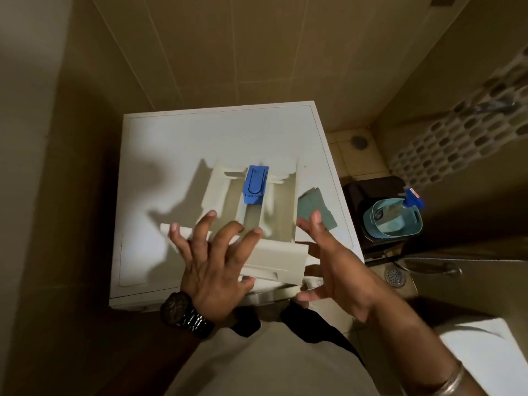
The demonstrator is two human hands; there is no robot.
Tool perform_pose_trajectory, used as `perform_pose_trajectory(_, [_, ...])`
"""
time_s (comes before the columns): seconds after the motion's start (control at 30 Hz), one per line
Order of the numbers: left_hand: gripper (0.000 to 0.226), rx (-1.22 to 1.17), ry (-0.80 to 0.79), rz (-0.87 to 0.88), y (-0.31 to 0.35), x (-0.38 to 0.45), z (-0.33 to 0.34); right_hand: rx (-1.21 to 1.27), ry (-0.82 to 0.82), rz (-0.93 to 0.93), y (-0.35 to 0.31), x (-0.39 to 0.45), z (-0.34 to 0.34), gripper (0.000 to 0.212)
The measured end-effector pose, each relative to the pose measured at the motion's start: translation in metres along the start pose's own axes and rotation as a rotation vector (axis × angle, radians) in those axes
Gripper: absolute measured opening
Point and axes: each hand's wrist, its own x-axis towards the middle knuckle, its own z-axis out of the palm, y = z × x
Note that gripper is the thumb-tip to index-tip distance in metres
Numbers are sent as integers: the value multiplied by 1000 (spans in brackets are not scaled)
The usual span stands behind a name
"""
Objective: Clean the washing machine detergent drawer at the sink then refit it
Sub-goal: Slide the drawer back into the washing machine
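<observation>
Both my hands spread open — left hand point(214, 270) over, right hand point(334, 267) beside the detergent drawer point(274, 224) lying atop the washing machine point(160, 144) — gripping nothing.

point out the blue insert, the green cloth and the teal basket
blue insert point(255, 182), head view, middle of its top face
green cloth point(310, 206), head view, flat part above the right hand's fingertip
teal basket point(417, 222), head view, its right rim

one drawer point(257, 221); one cloth point(314, 207); two hands point(217, 270); one basket point(394, 218)
</observation>
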Motion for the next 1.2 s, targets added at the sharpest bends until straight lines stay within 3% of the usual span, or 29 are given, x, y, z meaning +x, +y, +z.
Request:
perform_pose_trajectory(0.3, [118,42,-44,-16,31,-24,-14,115,-15,-150,30,-18,9,51])
perform_pose_trajectory(0.47, [120,53,-31,-92,58,-42,-30,177,-67,-154,52,-27,-2,58])
perform_pose_trajectory(0.6, [141,-32,-116,-162,77,-62,-49,177,-102,-132,75,-35,-16,60])
perform_pose_trajectory(0.67, [136,-123,-97,-232,85,-75,-58,172,-104,-119,86,-40,-22,53])
perform_pose_trajectory(0.83, [123,-301,115,-606,97,-105,-85,191,-98,-76,108,-50,-32,37])
perform_pose_trajectory(0.93, [119,-505,100,-1081,102,-123,-94,211,-102,-59,116,-55,-33,32])
perform_pose_trajectory(1.0, [126,-785,88,-1409,101,-131,-98,219,-108,-48,121,-57,-32,35])
perform_pose_trajectory(1.07, [142,-1210,80,-1676,98,-137,-103,219,-120,-37,126,-59,-31,41])
perform_pose_trajectory(1.13, [151,-1492,68,-1779,96,-141,-108,201,-143,-37,131,-59,-27,43])
perform_pose_trajectory(1.2, [155,-1560,98,-1790,94,-147,-110,170,-159,-43,136,-60,-23,48])
